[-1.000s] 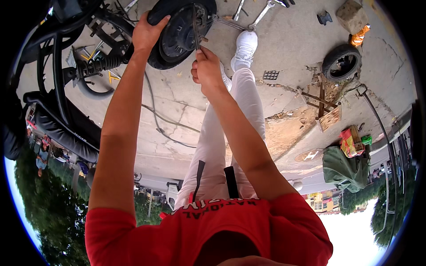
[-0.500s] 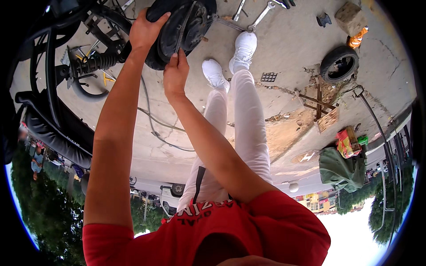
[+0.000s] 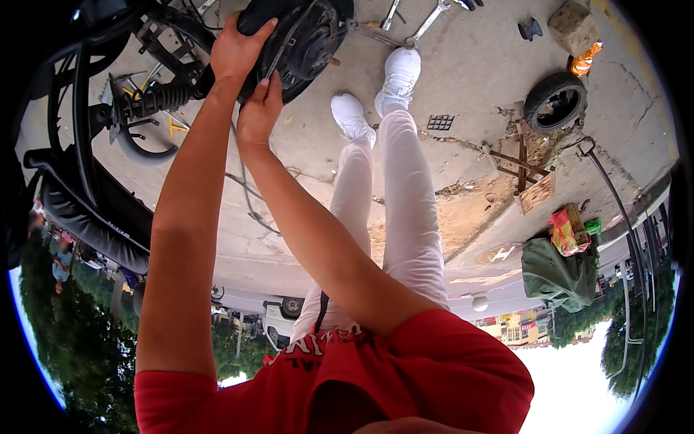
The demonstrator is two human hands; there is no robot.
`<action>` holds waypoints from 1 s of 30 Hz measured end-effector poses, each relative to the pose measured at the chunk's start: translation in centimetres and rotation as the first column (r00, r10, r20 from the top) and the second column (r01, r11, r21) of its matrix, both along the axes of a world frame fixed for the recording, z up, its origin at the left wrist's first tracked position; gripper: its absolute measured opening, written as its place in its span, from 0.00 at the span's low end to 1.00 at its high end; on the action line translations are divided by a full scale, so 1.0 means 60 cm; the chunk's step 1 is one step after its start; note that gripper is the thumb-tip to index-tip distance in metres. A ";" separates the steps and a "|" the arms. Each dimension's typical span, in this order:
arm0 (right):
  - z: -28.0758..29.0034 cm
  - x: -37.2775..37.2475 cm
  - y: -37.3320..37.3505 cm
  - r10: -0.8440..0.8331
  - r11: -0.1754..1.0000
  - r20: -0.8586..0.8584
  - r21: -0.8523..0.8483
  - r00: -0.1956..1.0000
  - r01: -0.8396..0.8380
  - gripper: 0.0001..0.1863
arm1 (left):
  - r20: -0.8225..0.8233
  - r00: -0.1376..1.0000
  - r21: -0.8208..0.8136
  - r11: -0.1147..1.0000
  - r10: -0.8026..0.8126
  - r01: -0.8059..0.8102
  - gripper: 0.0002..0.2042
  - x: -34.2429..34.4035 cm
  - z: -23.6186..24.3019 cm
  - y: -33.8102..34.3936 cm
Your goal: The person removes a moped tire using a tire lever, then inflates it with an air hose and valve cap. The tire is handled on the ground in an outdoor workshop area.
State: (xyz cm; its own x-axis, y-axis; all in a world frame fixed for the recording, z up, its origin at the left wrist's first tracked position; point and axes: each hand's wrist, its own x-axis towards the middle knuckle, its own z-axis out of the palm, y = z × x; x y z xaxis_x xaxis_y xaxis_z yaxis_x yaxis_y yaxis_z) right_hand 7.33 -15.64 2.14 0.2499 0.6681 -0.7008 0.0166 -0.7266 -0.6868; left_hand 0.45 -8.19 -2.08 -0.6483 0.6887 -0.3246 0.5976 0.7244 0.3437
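A black wheel with a tire (image 3: 253,16) stands at the top of the view, beside the scooter's dark frame. My left hand (image 3: 237,49) grips the tire's left side, its thumb stretched across the tread and its other fingers partly hidden. Lower down, my right hand (image 3: 259,116) is closed on the near end of a thin grey bar, which looks like a tire lever (image 3: 283,50). The lever lies along the wheel's rim, close to the tire's edge. Its far end is hard to make out. The dark hub (image 3: 312,54) shows to the right of it.
A shock absorber (image 3: 144,105) and scooter frame fill the upper left. Near my white shoes (image 3: 402,72) lies a wrench (image 3: 428,25). To the right are a loose tire (image 3: 554,103), a stone block (image 3: 573,27), broken wood (image 3: 522,166) and a green cover (image 3: 557,271). A hose (image 3: 253,215) crosses the ground.
My right hand has moved left with the lever, which now lies nearer the tire's edge and uncovers more of the hub. My left hand keeps its place on the tire.
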 end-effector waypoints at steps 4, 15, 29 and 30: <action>0.007 -0.006 0.016 -0.026 0.996 -0.122 -0.083 0.992 0.016 0.22 | 0.002 1.000 -0.010 1.000 0.009 -0.009 0.37 -0.004 -0.007 0.002; -0.010 0.212 0.091 0.572 0.818 -0.012 -0.068 0.820 -0.572 0.17 | 0.006 1.000 0.031 0.999 0.005 -0.005 0.37 -0.012 -0.016 -0.007; -0.006 0.348 0.436 0.947 0.128 -0.226 -0.387 0.228 -0.913 0.20 | 0.055 0.997 0.024 0.998 0.049 -0.050 0.37 -0.007 -0.002 0.008; -0.032 0.364 0.459 0.998 0.041 -0.047 -0.198 0.051 -0.979 0.20 | 0.052 0.998 0.034 0.998 0.044 -0.046 0.37 -0.007 -0.006 0.007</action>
